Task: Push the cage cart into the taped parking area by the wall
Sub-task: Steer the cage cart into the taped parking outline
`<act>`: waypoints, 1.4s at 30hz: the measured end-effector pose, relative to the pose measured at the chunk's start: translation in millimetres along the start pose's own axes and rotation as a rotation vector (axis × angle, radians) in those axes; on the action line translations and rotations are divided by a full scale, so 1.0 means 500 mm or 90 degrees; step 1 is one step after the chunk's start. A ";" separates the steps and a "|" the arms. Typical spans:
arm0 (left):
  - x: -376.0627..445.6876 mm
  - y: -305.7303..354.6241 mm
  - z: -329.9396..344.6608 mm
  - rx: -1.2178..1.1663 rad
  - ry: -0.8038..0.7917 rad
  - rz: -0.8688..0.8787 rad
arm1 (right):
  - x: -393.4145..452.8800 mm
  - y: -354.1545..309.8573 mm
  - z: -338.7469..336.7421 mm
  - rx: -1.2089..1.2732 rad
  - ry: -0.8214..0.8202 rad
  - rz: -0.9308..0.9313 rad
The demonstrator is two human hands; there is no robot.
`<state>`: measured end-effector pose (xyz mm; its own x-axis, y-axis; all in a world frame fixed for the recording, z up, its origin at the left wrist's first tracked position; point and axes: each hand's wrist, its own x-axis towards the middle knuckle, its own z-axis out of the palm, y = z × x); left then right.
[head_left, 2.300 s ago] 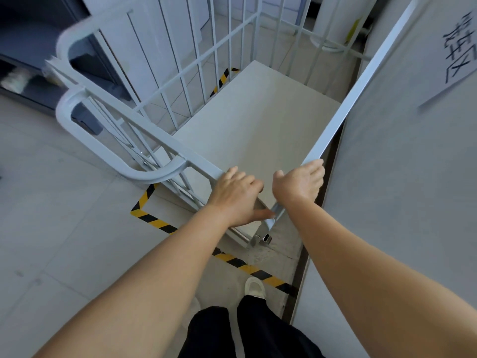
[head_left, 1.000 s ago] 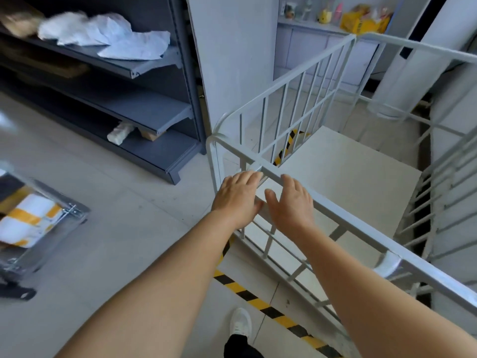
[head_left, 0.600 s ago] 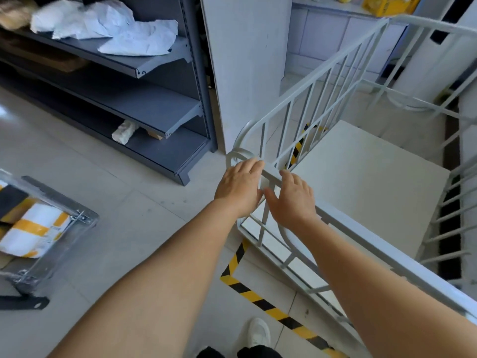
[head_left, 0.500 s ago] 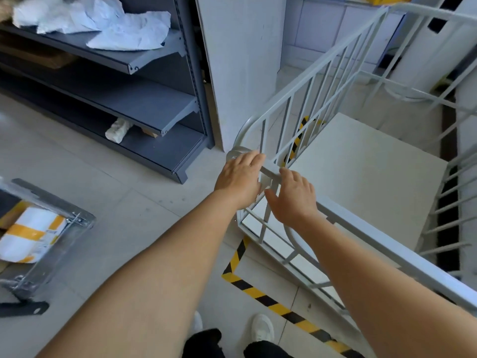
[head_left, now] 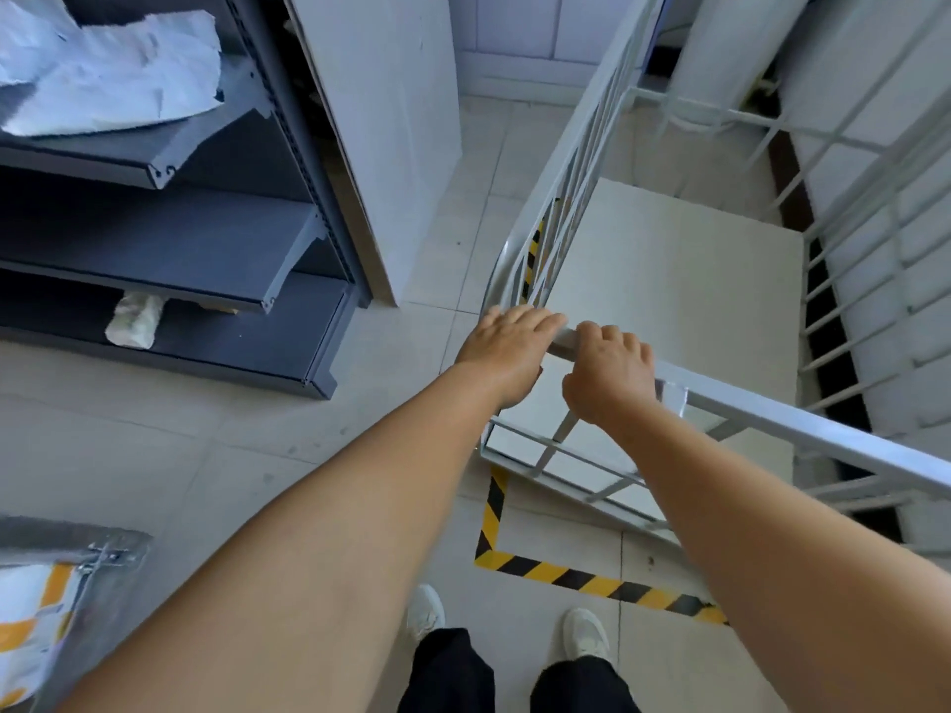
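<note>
A: Where stands the white metal cage cart [head_left: 669,280]?
B: Inside the black-yellow floor tape [head_left: 581,576] — left hand [head_left: 507,352] and right hand [head_left: 610,375] curled on its rail. Push gently, straight.

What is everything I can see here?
cage cart: one, white, inside the taped corner by the wall
hazard tape: one outline, yellow and black, on the floor
shelving: one unit, dark grey, left
crumpled sheets: some, white, top shelf
wrapped bundle: one, pale, bottom shelf
pillar: one, white, beside the shelving
shoes: two, white, bottom
left hand: on the cart's top rail
right hand: on the same rail
</note>
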<state>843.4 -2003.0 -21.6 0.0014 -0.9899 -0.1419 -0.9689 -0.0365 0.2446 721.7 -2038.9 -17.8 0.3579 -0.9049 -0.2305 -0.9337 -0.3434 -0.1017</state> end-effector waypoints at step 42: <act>0.001 0.114 0.082 -0.030 0.056 -0.035 | -0.031 0.069 0.026 -0.139 -0.002 0.019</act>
<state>778.1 -1999.9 -47.0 0.0771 -0.9944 -0.0725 -0.9540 -0.0947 0.2846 684.1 -2033.4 -30.0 0.3292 -0.9151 -0.2329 -0.9247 -0.3624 0.1169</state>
